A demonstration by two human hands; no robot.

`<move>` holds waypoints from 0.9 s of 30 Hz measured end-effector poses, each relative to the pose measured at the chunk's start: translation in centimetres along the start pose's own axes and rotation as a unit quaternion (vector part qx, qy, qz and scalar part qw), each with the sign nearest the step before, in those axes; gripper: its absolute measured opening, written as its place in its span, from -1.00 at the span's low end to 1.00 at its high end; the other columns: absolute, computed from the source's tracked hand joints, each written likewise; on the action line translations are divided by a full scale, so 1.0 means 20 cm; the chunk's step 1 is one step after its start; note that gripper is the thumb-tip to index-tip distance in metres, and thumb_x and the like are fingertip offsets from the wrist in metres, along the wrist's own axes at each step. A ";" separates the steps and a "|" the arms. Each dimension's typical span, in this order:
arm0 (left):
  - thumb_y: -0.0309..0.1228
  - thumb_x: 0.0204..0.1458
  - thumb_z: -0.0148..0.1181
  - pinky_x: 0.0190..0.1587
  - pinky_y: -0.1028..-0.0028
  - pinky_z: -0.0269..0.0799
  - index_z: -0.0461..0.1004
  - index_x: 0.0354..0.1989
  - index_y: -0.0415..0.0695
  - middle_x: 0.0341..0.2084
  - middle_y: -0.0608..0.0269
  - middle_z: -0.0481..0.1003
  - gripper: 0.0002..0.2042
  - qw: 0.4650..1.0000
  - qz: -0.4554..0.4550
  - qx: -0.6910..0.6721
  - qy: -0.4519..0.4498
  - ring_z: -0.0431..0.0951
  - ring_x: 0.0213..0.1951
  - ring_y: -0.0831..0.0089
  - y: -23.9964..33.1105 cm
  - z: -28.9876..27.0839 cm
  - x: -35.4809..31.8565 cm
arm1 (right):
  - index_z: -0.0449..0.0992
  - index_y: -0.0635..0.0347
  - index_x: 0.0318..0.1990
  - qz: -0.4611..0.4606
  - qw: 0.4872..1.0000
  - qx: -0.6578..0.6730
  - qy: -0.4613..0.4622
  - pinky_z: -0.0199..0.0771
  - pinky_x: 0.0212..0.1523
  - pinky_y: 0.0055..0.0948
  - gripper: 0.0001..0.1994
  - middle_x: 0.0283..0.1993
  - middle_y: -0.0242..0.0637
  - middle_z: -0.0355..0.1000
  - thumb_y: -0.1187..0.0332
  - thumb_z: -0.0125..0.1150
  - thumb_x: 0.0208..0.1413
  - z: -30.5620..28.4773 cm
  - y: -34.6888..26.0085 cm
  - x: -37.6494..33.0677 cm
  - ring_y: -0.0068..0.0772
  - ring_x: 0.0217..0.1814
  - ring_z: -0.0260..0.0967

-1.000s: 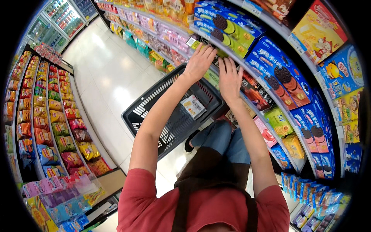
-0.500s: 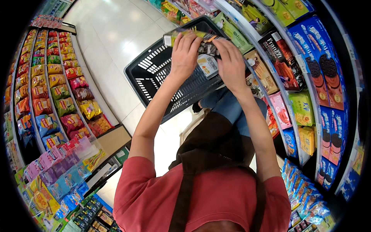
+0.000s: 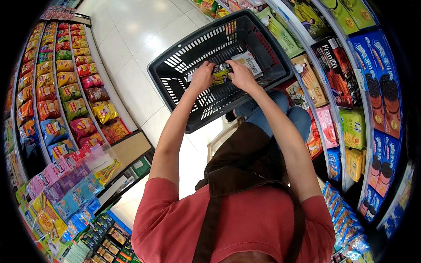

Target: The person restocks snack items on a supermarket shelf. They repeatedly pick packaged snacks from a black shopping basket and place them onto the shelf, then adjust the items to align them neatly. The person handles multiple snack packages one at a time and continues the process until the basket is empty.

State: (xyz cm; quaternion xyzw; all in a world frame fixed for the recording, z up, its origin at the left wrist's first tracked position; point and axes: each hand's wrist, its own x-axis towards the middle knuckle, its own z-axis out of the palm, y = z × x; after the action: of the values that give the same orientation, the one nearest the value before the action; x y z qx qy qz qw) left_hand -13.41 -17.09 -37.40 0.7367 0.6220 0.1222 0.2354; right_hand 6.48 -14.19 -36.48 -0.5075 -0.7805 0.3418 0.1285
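Down inside the black plastic shopping basket, both my hands are gripping one dark snack packet. My left hand is closing its fingers over the packet's left end, and my right hand is closing over its right end. The packet is lying low in the basket, just beside a flat white package on the bottom. The basket is standing on the white tiled floor, next to the shelf with biscuit boxes.
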 end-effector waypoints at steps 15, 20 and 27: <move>-0.28 -0.02 0.28 0.11 0.17 0.40 0.43 0.13 -0.10 0.02 -0.08 0.47 -0.51 0.989 -0.125 0.013 -0.073 0.47 0.08 0.01 -0.61 0.44 0.19 | 0.40 0.20 0.17 -0.080 0.992 0.079 0.065 0.36 0.20 -0.18 -0.57 0.25 -0.08 0.31 0.52 0.12 0.11 -0.03 -0.30 -0.31 0.02 0.23 0.31; -0.28 0.03 0.23 0.12 0.19 0.39 0.38 0.20 -0.06 0.02 -0.11 0.48 -0.49 0.986 -0.139 -0.003 -0.087 0.47 0.08 0.01 -0.61 0.44 0.24 | 0.41 0.19 0.16 -0.069 0.991 0.069 0.088 0.38 0.19 -0.22 -0.60 0.23 -0.14 0.33 0.52 0.10 0.13 -0.09 -0.36 -0.49 -0.04 0.21 0.33; -0.40 0.06 0.08 0.09 0.17 0.41 0.32 0.22 -0.02 0.00 -0.04 0.51 -0.52 0.993 -0.102 0.014 -0.064 0.50 0.05 -0.02 -0.68 0.46 0.23 | 0.40 0.22 0.14 -0.079 0.990 0.025 0.114 0.39 0.18 -0.24 -0.61 0.21 -0.13 0.34 0.52 0.11 0.12 -0.16 -0.42 -0.65 -0.07 0.20 0.34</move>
State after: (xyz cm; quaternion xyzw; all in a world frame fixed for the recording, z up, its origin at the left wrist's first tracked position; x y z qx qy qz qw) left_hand -19.86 -12.87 -52.68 0.6789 0.6792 0.0410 0.2757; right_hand 8.21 -26.42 -26.75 -0.4764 -0.7899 0.2896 0.2555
